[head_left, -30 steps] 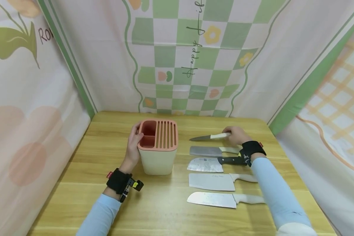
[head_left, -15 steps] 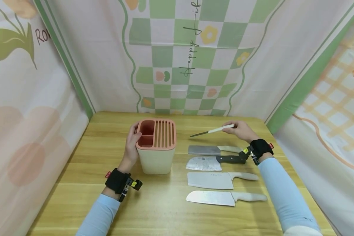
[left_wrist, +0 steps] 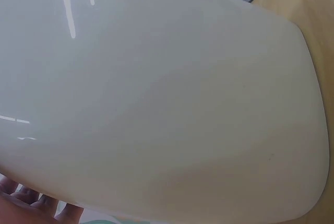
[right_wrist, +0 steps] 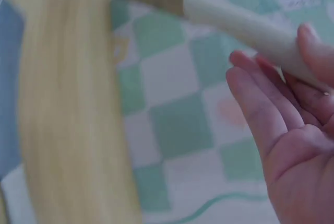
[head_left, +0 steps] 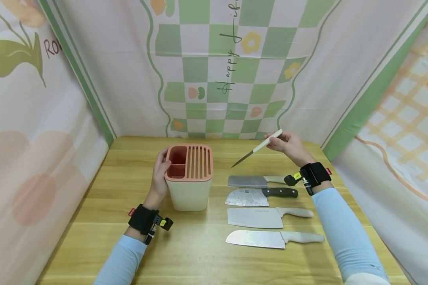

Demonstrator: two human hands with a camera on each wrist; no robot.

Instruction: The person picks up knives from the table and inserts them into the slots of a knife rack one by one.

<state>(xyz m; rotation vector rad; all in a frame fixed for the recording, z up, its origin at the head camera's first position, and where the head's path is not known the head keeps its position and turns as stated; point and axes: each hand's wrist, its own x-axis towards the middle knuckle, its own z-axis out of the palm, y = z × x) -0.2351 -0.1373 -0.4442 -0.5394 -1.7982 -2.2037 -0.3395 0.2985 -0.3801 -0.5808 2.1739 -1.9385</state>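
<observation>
In the head view my right hand [head_left: 287, 146] pinches a small paring knife [head_left: 262, 145] by its white handle. The blade slants down to the left, in the air above the back of the table. The right wrist view shows thumb and fingers on the handle [right_wrist: 245, 28]. My left hand [head_left: 159, 174] holds the left side of a cream knife holder [head_left: 189, 196] with a pink slotted top [head_left: 199, 162], its thumb at the rim. In the left wrist view the holder's smooth wall [left_wrist: 172, 98] fills most of the picture, fingertips [left_wrist: 47, 203] at its lower left edge.
Right of the holder, several knives lie in a column, blades left: a grey cleaver [head_left: 247, 181], a black-handled knife [head_left: 247, 198], a white-handled cleaver [head_left: 255, 218] and a white-handled knife [head_left: 255, 239]. A patterned curtain [head_left: 221, 79] hangs behind the wooden table [head_left: 199, 261].
My right hand has lifted the paring knife off the table and tilted it, handle up and point down. The left hand stays at the knife holder.
</observation>
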